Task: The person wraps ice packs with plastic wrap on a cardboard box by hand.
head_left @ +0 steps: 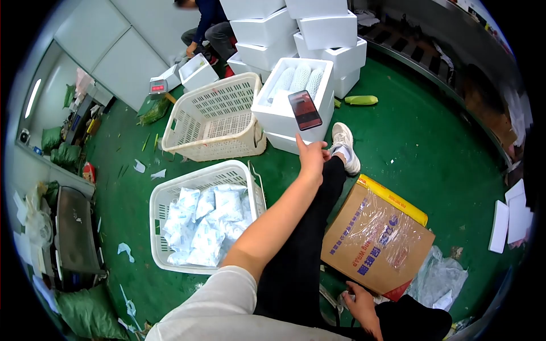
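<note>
One phone [305,111] can be counted, propped or lying at the near edge of the open foam box [292,118]; two slotted baskets [213,145] [162,227] are seen to the left of that box, one carton [375,241] to its lower right; at least three netted pieces [300,78] are packed inside it, and two green cobs [361,100] [337,103] are spotted on the floor just right of it; the white pouches [211,221] in the nearer basket are too jumbled to be counted.

The phone's a dark slab with a lit, reddish screen, kinda tilted; it isn't gripped, as the left hand [311,156] is held loosely open, index fingertip just beside its lower edge; the right hand [361,307] is left half open below the carton, fingers bent, nothing clearly gripped.

Baskets are off-white plastic, rounded at the corners; pouches are puffy and crinkled; brown cardboard is wrapped in shiny film.
</note>
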A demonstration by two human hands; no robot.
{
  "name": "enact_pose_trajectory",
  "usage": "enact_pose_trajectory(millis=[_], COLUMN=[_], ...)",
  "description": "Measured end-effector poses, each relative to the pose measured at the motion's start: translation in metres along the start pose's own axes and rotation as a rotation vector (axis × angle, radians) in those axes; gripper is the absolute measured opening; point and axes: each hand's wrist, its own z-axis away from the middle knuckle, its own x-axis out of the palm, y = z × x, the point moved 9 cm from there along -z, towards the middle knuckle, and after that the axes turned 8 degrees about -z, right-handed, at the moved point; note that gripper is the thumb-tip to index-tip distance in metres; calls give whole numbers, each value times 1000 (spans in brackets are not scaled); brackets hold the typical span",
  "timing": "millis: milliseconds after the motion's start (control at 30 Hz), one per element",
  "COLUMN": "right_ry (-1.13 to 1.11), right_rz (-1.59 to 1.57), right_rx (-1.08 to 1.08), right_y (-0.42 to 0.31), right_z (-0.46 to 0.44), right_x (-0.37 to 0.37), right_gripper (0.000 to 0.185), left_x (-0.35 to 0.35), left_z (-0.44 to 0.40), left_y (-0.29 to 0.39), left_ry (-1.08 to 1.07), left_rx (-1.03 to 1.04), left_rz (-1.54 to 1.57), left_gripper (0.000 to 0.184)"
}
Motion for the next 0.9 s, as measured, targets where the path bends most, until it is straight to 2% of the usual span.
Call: enact_pose_trajectory(millis=[100,133,233,333,900], right_ry=[24,26,16,2,22], right_rz=[-12,-17,-43,-54,-104], right_rx=[-16,-10,20,51,-21], right_y=[7,10,23,35,24], right_z=[0,1,-4,-8,-12], right_x=[-1,0,4,6,6], right_gripper=[47,47,46,46,44], left_x=[-10,-12,-15,-16,20], left_z=[-2,-3,3,0,-19], left_y=[-26,-28,-9,-4,-7], left_ry=[104,129,210,205,114], left_rx=[29,7,83,167,245], left_rz=[-120,-75,-117,-174,-220], left_gripper=[93,92,93,93,89])
